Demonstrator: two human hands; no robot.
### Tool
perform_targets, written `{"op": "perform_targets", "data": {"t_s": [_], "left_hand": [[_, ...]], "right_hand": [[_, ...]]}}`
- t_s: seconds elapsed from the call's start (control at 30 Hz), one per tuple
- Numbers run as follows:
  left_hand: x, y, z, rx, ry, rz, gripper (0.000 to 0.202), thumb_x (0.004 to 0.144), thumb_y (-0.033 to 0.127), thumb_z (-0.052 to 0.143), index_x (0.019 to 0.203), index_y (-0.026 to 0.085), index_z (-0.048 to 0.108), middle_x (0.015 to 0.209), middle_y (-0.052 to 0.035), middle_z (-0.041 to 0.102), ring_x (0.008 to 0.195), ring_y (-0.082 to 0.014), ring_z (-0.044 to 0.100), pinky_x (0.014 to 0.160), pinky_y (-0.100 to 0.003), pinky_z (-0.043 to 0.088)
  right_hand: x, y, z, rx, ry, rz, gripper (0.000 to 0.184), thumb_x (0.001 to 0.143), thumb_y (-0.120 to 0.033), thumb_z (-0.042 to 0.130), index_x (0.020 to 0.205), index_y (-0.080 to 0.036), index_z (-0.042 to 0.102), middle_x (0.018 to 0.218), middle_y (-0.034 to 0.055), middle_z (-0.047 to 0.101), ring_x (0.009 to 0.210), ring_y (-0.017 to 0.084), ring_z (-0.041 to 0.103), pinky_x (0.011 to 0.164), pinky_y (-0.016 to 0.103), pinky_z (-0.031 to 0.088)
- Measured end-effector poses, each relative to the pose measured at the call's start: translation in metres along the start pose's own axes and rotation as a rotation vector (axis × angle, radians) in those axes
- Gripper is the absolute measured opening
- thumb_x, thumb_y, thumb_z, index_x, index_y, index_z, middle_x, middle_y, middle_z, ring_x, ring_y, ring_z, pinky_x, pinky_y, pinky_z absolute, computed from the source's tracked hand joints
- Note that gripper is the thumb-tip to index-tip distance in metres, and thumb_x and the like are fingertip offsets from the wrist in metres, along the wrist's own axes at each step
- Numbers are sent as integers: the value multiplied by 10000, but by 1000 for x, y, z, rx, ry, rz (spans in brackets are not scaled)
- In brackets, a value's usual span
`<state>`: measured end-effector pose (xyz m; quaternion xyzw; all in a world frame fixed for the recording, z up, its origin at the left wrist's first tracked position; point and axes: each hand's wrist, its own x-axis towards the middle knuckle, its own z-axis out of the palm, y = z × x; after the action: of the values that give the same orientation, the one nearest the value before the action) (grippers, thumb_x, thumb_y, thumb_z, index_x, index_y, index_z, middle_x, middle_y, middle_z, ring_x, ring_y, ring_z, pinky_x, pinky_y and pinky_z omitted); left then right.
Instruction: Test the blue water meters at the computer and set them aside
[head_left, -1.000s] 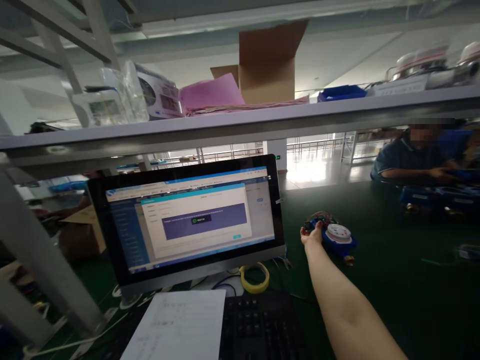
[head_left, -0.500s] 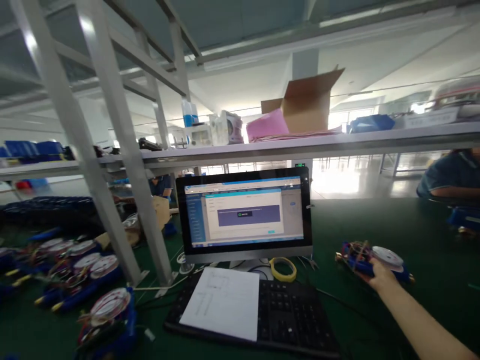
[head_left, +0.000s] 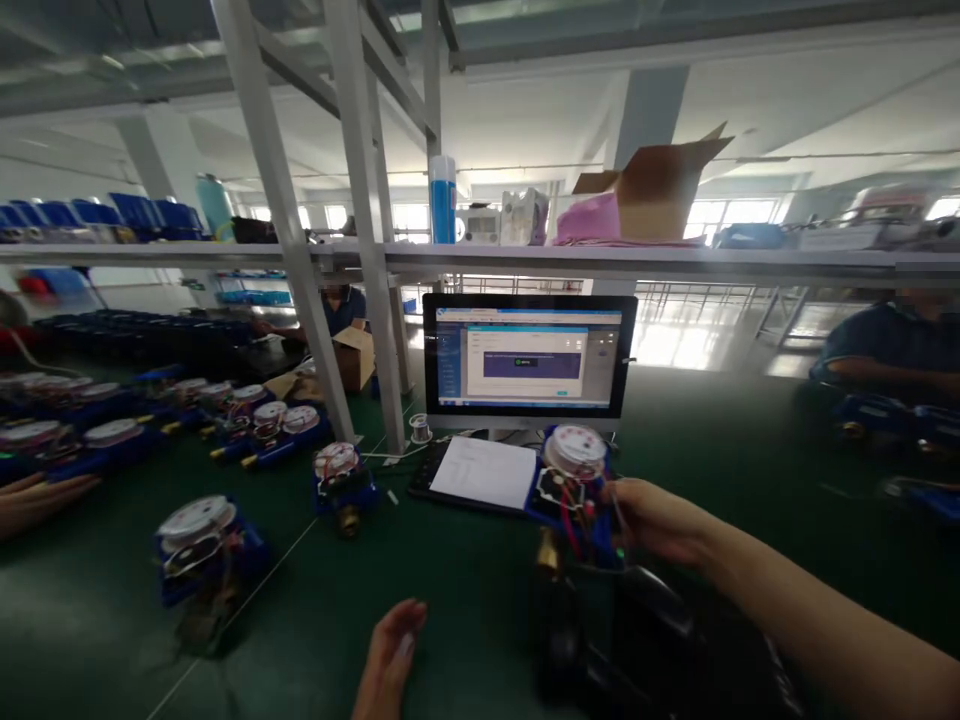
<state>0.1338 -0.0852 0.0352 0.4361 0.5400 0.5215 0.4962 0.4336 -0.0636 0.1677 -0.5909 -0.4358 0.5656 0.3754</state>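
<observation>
while right hand (head_left: 656, 520) grips water meter (head_left: 574, 485), left hand (head_left: 390, 660) hovers open.

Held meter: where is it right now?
Head view, right of centre: the meter is lifted in the right hand, in front of the monitor, just right of the paper.

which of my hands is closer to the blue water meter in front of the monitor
Right. Your right hand grips the blue water meter from its right side, lifted off the green table. Your left hand is open, lower and to the left, apart from it.
</observation>
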Motion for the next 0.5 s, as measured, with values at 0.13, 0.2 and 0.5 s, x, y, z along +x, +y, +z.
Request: {"op": "perform_targets", "data": {"t_s": [0.13,0.2,0.5], "left_hand": [[-3,-2,0,-183,-36,-38,462,714,519,518,981,142,529,1019,-132,611,1047,-292,551,976,-452,384],[-11,-4,-13,-149,0,3,493,719,528,500,1035,149,502,1089,-131,569,1095,-280,505,994,-440,352],[-38,-36,-10,567,105,317,305,756,262,496,1024,164,605,932,-93,470,889,-247,449,832,-455,376]], "right_hand": [[36,21,94,-25,-257,170,173,794,-242,557,693,-104,530,637,8,559,522,73,500,504,203,448],[55,37,126,-82,-341,229,187,839,-215,525,692,-100,527,621,-4,549,520,73,504,492,198,439],[103,55,164,-303,-466,156,235,914,-299,451,843,-101,554,719,1,564,602,84,534,598,246,483]]}}
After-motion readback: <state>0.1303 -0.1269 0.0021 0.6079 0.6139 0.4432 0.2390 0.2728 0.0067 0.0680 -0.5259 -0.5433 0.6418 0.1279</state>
